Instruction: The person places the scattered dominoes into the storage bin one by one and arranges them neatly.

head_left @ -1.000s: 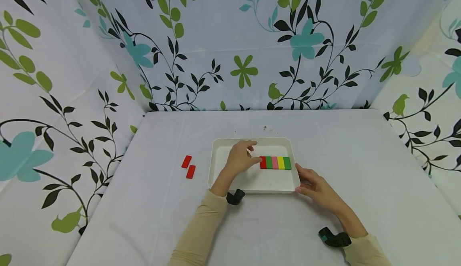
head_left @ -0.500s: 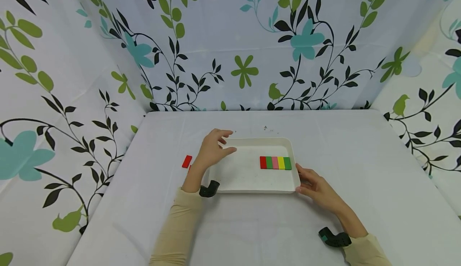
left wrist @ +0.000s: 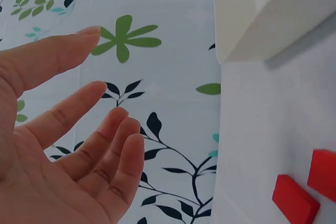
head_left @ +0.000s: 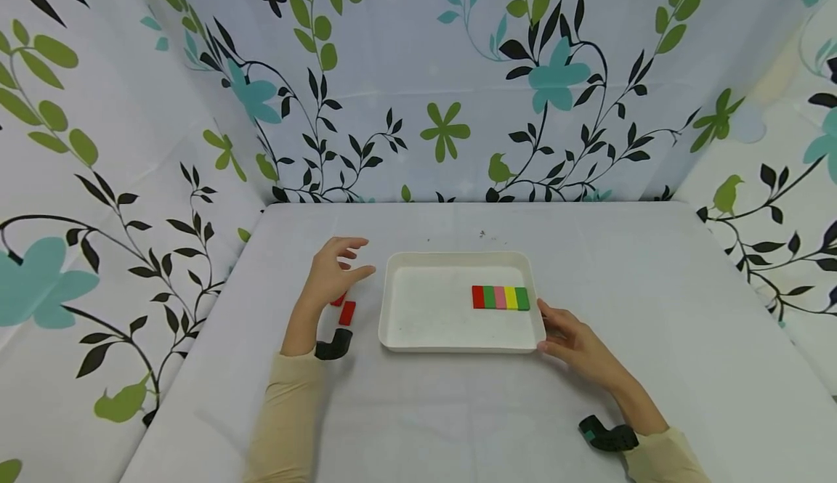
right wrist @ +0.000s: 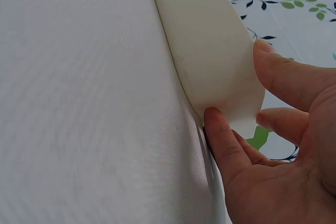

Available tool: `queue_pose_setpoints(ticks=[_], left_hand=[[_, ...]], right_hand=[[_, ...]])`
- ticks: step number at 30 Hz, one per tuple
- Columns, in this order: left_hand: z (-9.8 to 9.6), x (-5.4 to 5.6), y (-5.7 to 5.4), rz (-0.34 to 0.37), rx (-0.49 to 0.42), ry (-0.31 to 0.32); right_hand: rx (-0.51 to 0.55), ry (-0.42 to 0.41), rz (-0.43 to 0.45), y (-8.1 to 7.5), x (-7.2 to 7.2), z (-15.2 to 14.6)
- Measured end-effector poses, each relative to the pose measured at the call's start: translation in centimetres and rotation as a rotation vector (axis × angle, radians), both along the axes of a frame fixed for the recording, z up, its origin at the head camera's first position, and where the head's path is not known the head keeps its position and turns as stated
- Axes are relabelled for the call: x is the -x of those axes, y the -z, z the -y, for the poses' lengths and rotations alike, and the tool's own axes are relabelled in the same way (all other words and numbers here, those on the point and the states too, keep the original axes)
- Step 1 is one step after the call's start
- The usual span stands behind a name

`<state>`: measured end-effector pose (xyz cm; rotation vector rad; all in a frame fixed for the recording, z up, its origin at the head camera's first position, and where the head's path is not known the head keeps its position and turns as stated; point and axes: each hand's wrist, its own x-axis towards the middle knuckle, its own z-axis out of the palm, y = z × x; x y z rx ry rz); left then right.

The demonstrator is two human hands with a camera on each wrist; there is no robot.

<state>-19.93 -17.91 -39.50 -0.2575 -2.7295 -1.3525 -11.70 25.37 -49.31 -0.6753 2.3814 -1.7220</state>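
Observation:
My left hand (head_left: pixel 330 272) hovers left of the white tray (head_left: pixel 425 345), thumb and fingers apart with nothing between them. Below and beside it on the table lie two small red blocks (head_left: pixel 347 313), one partly hidden behind the hand. They also show as red blocks (left wrist: pixel 296 200) at the lower right of the left wrist view. Inside the tray, on its right half, a row of flat coloured blocks (head_left: pixel 500 298) runs red, green, pink, yellow, green, side by side. At the tray's right front corner my right hand (head_left: pixel 570 338) holds the wall (right wrist: pixel 215 51) with thumb and fingertips.
A white cloth (head_left: pixel 458 410) covers the table. A patterned curtain (head_left: pixel 392 91) with leaves and flowers surrounds its back and sides. Small dark specks (head_left: pixel 482 234) lie behind the tray. Each wrist carries a black camera mount (head_left: pixel 608 436).
My left hand has withdrawn from the block row, moving left out of the tray to over the red blocks. The right hand stays at the tray's corner.

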Motion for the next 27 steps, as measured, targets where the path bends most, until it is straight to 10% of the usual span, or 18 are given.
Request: queue_pose_setpoints(ticks=[15, 27], left_hand=[[6.6, -0.6, 3.0, 0.203, -0.06, -0.049], [8.1, -0.3, 5.1, 0.343, -0.05, -0.002]], right_hand=[[0.021, -0.01, 0.009, -0.1, -0.1, 0.1], [0.037, -0.022, 0.007, 0.1, 0.0, 0.0]])
